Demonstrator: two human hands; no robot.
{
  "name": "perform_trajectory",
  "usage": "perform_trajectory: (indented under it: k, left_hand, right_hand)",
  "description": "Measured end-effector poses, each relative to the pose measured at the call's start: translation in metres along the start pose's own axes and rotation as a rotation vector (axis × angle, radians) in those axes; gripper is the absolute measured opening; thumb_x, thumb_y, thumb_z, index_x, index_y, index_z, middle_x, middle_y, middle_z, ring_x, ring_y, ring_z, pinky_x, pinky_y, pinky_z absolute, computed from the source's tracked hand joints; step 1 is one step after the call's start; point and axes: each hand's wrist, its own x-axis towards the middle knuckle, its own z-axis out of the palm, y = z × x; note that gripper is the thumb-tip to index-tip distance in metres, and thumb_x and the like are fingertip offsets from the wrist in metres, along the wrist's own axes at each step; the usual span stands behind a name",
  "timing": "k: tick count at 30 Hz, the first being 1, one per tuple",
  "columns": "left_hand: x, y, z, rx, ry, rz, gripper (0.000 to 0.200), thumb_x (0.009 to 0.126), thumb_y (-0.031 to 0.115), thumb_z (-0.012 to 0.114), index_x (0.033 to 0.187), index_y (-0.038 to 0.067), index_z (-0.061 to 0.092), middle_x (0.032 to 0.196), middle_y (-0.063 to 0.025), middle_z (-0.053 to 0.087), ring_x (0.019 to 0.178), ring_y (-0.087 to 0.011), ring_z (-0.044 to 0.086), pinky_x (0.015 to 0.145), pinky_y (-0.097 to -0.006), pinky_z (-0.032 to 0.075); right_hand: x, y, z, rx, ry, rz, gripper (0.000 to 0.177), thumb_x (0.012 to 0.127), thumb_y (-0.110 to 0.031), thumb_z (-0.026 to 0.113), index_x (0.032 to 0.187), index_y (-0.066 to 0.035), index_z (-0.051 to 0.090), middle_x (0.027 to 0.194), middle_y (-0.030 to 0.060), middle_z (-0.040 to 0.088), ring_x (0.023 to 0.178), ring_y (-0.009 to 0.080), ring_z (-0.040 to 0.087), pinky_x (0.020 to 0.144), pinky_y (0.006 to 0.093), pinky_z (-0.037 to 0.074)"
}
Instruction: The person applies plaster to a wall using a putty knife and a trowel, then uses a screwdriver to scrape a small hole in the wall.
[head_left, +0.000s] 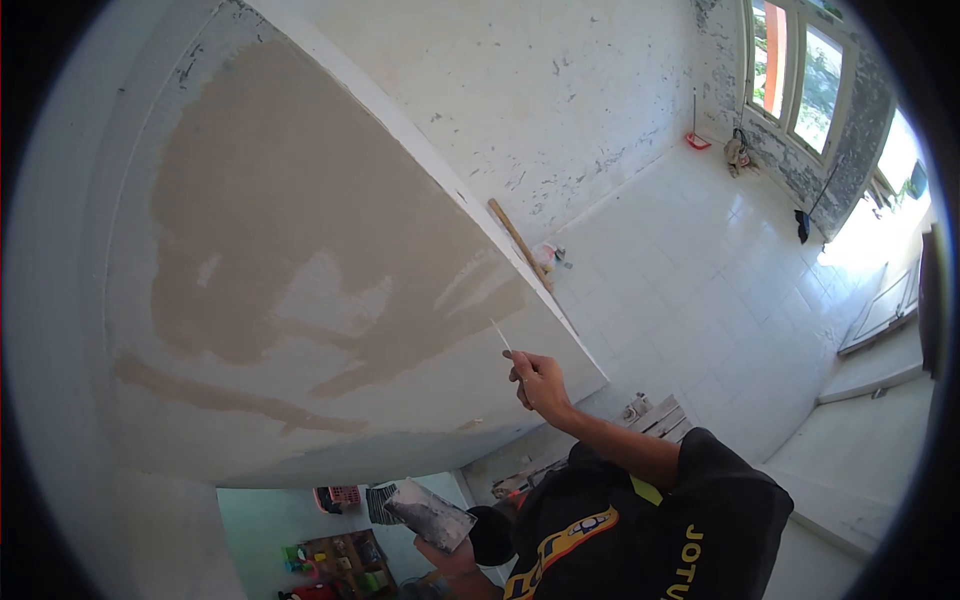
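In the head view, my right hand [540,386] is closed around a thin pale scraper [501,334], seen almost edge-on. The scraper's tip overlaps the lower right of the white wall panel [340,290], beside a fresh damp-looking patch of beige-brown putty [270,150]. Broad streaks of the same coating run down and across the panel. Lower down, my left hand [452,560] grips a flat rectangular plate [432,514] smeared with grey and white putty. Its fingers are partly hidden behind the plate.
White floor tiles [680,260] stretch away to a window [800,75] and a bright doorway. A wooden stick [518,238] leans by the panel's edge. Wooden slats [660,418] lie beyond my right arm. Below, a shelf [345,560] holds colourful items near a red basket [345,495].
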Motion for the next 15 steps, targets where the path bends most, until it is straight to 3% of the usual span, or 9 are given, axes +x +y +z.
perform_trajectory:
  k: [1, 2, 5, 7, 8, 10, 13, 14, 15]
  left_hand:
    - [0.000, 0.003, 0.004, -0.296, 0.114, -0.146, 0.057, 0.071, 0.013, 0.085, 0.111, -0.007, 0.050, 0.099, -0.0196, 0.059, 0.085, -0.0307, 0.064, 0.076, -0.0379, 0.052]
    - [0.001, 0.001, 0.003, -0.300, 0.119, -0.142, 0.057, 0.071, 0.013, 0.085, 0.111, -0.007, 0.050, 0.099, -0.0196, 0.059, 0.085, -0.0307, 0.064, 0.076, -0.0379, 0.052]
    - [-0.001, -0.020, -0.012, 0.065, 0.051, 0.031, 0.055, 0.071, 0.014, 0.086, 0.108, -0.007, 0.050, 0.098, -0.0197, 0.059, 0.085, -0.0311, 0.064, 0.075, -0.0374, 0.053]
    - [0.003, -0.038, -0.027, 0.415, -0.023, 0.380, 0.055, 0.071, 0.014, 0.086, 0.107, -0.007, 0.051, 0.097, -0.0193, 0.059, 0.086, -0.0305, 0.065, 0.074, -0.0362, 0.053]
    - [0.003, -0.043, -0.030, 0.413, -0.023, 0.378, 0.055, 0.071, 0.014, 0.086, 0.107, -0.007, 0.051, 0.097, -0.0193, 0.059, 0.086, -0.0305, 0.065, 0.074, -0.0362, 0.053]
    - [0.003, -0.049, -0.031, 0.607, -0.018, 0.686, 0.055, 0.071, 0.014, 0.086, 0.107, -0.007, 0.050, 0.096, -0.0186, 0.059, 0.086, -0.0298, 0.065, 0.074, -0.0368, 0.053]
    - [0.004, -0.038, -0.033, 0.711, -0.112, 0.441, 0.058, 0.070, 0.013, 0.087, 0.110, -0.006, 0.048, 0.097, -0.0190, 0.060, 0.088, -0.0306, 0.065, 0.077, -0.0376, 0.053]
    - [0.001, -0.037, -0.031, 0.709, -0.110, 0.440, 0.058, 0.070, 0.013, 0.087, 0.110, -0.006, 0.048, 0.097, -0.0190, 0.060, 0.088, -0.0306, 0.065, 0.077, -0.0376, 0.053]
    - [-0.005, -0.037, -0.026, 0.771, -0.033, 0.663, 0.060, 0.070, 0.013, 0.087, 0.111, -0.006, 0.048, 0.099, -0.0195, 0.060, 0.089, -0.0310, 0.065, 0.079, -0.0380, 0.053]
  right_hand:
    - [0.000, 0.001, -0.006, 0.002, -0.002, -0.001, 0.044, 0.103, -0.032, 0.048, 0.121, 0.005, 0.064, 0.073, 0.0066, 0.061, 0.048, 0.0119, 0.053, 0.044, 0.0292, 0.041]
    - [0.000, 0.000, -0.013, 0.103, 0.058, -0.017, 0.045, 0.104, -0.032, 0.046, 0.121, 0.005, 0.063, 0.075, 0.0057, 0.060, 0.044, 0.0102, 0.049, 0.041, 0.0268, 0.038]
    - [0.017, -0.010, -0.035, 0.126, 0.136, -0.084, 0.048, 0.105, -0.035, 0.042, 0.126, 0.004, 0.060, 0.077, 0.0041, 0.058, 0.042, 0.0076, 0.045, 0.038, 0.0237, 0.034]
    - [0.046, -0.006, -0.052, 0.056, 0.167, -0.136, 0.050, 0.106, -0.037, 0.041, 0.129, 0.004, 0.058, 0.077, 0.0034, 0.058, 0.043, 0.0067, 0.044, 0.038, 0.0231, 0.034]
    - [0.071, 0.009, -0.060, -0.064, 0.207, -0.204, 0.049, 0.106, -0.037, 0.041, 0.129, 0.002, 0.059, 0.078, 0.0036, 0.059, 0.044, 0.0066, 0.043, 0.039, 0.0233, 0.034]
    - [0.090, 0.007, -0.074, -0.186, 0.242, -0.278, 0.047, 0.106, -0.036, 0.041, 0.129, 0.001, 0.059, 0.078, 0.0039, 0.060, 0.045, 0.0065, 0.043, 0.039, 0.0236, 0.034]
    - [0.100, 0.004, -0.092, -0.209, 0.246, -0.101, 0.036, 0.103, -0.027, 0.045, 0.124, -0.005, 0.065, 0.080, 0.0055, 0.067, 0.053, 0.0095, 0.050, 0.049, 0.0283, 0.043]
    - [0.104, 0.012, -0.097, -0.211, 0.245, -0.103, 0.036, 0.103, -0.027, 0.045, 0.124, -0.005, 0.065, 0.080, 0.0055, 0.067, 0.053, 0.0095, 0.050, 0.049, 0.0283, 0.043]
    - [0.105, 0.016, -0.099, -0.271, 0.308, -0.033, 0.036, 0.101, -0.028, 0.048, 0.123, -0.005, 0.065, 0.081, 0.0063, 0.068, 0.052, 0.0105, 0.052, 0.048, 0.0287, 0.045]
